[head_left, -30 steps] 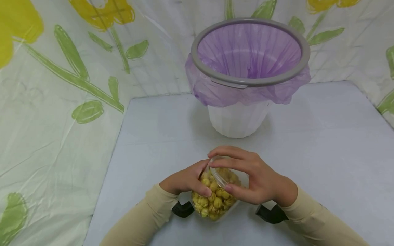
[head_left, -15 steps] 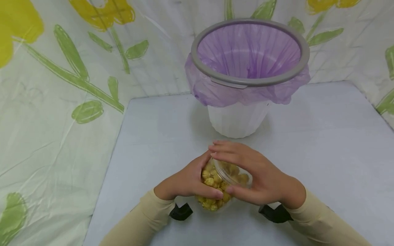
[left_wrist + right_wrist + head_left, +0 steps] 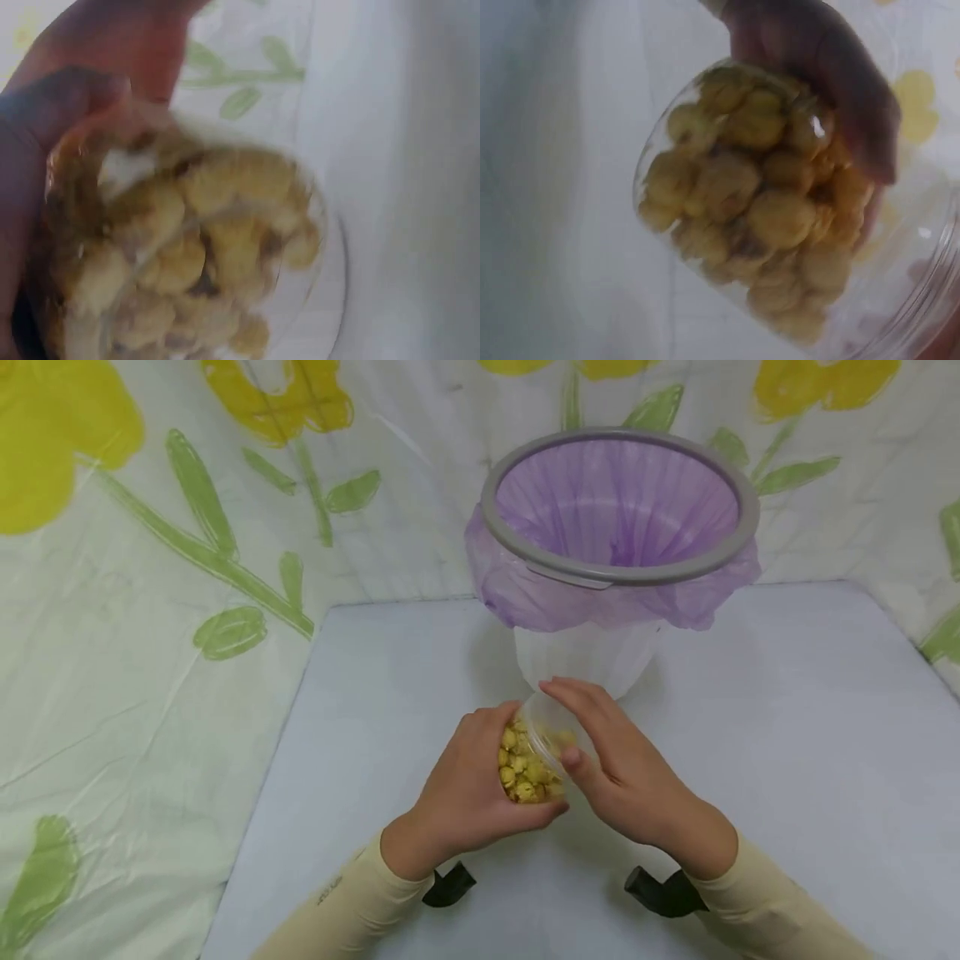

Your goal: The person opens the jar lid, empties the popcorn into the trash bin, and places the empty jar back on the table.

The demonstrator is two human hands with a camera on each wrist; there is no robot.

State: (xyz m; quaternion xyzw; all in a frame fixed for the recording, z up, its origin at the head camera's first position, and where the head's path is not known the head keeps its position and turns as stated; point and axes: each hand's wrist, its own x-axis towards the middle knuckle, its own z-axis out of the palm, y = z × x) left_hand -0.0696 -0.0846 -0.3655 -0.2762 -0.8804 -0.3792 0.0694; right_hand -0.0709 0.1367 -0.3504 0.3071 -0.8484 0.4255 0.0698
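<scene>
A clear plastic jar (image 3: 522, 770) of yellow popcorn is raised over the table, tilted with its ridged top toward the right. My left hand (image 3: 465, 785) grips the jar from the left, thumb along the near side and fingers behind it. In the left wrist view the popcorn (image 3: 217, 225) shows blurred through the wall. At the jar's top, my right hand (image 3: 630, 777) spans the clear lid (image 3: 546, 714), thumb on the near edge and fingertips on the far edge. The right wrist view shows the jar's popcorn (image 3: 742, 202) and the ridged rim at lower right.
Behind the hands stands a white bin (image 3: 588, 652) with a grey ring (image 3: 495, 535) and a purple bag liner (image 3: 615, 510). The pale table (image 3: 375, 693) meets flower-printed sheeting (image 3: 150, 652) at the left and back.
The jar and both hands have moved up and away, toward the bin. The left hand has shifted round the jar's side. The head view has tilted slightly.
</scene>
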